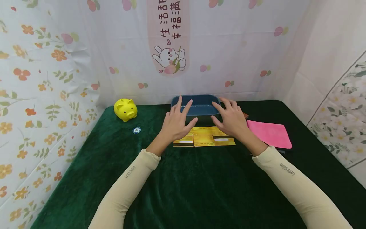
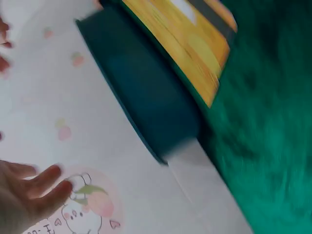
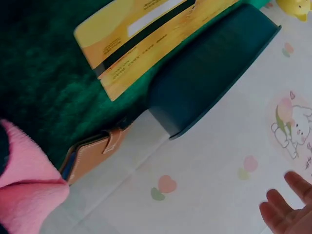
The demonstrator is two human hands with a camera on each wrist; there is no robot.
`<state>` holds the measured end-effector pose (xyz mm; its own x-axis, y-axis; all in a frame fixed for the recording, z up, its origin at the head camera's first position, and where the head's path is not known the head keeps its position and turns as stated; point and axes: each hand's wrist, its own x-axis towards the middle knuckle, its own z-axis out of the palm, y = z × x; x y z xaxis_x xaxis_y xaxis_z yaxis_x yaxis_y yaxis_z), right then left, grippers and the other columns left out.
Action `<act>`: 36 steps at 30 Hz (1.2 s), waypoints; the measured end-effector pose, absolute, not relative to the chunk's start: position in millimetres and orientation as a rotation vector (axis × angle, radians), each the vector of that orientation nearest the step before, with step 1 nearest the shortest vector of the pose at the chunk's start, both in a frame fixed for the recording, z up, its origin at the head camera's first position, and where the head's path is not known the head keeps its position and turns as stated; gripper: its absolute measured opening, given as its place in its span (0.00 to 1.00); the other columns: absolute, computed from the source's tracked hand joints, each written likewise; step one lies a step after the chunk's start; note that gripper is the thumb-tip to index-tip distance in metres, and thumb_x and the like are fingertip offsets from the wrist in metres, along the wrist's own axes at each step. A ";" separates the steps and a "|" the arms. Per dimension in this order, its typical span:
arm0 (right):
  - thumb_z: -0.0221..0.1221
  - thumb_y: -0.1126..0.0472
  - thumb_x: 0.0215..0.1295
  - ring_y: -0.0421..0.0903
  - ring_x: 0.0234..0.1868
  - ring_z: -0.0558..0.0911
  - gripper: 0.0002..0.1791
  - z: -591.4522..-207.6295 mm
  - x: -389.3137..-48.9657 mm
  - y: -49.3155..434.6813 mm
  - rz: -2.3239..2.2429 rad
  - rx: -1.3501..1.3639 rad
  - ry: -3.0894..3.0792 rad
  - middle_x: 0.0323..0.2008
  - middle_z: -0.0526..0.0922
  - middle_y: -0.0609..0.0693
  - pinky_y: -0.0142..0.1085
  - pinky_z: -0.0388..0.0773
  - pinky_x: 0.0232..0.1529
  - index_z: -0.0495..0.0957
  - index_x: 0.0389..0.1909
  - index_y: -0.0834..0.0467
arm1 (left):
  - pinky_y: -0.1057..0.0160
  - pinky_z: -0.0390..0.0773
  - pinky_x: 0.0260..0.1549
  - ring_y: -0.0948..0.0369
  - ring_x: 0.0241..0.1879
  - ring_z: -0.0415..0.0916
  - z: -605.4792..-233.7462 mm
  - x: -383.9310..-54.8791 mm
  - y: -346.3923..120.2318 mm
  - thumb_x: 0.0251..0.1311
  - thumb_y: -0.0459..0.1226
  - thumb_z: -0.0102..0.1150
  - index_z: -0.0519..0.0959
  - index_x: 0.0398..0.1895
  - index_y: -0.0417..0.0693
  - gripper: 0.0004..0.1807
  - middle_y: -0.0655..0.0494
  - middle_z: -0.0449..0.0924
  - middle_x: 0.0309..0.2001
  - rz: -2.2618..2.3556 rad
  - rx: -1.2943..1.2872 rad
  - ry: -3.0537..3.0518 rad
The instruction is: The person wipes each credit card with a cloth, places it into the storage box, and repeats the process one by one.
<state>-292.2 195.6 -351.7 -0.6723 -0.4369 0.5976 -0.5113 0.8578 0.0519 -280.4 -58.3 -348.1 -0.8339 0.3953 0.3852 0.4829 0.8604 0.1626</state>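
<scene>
My left hand (image 1: 178, 124) hovers with spread fingers by the left end of a dark blue rectangular tray (image 1: 197, 110). Opposite it, my right hand (image 1: 233, 121) is spread too, at the tray's right end, and neither hand holds anything. Several gold bank cards (image 1: 203, 136) lie side by side on the cloth just in front of the tray, partly covered by both hands in the head view. In the left wrist view, relaxed left fingers (image 2: 51, 187) show away from the tray. Likewise, the right wrist view has loose right fingers (image 3: 278, 202) apart from everything.
A yellow piggy bank (image 1: 125, 109) and a blue-white poker chip (image 1: 136, 130) are at the left on the green cloth (image 1: 183, 184). To the right lies a pink cloth (image 1: 271, 132) over something dark. Near it is a brown wallet (image 3: 95, 153). A printed curtain (image 1: 120, 57) hangs behind.
</scene>
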 end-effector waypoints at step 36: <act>0.62 0.59 0.69 0.62 0.52 0.78 0.20 -376.4 -300.6 256.7 0.928 0.697 -2.844 0.57 0.77 0.63 0.57 0.76 0.54 0.77 0.58 0.63 | 0.40 0.71 0.57 0.45 0.63 0.67 -380.1 -312.8 -95.5 0.72 0.52 0.52 0.63 0.74 0.54 0.31 0.44 0.56 0.73 -1.134 -0.373 -2.769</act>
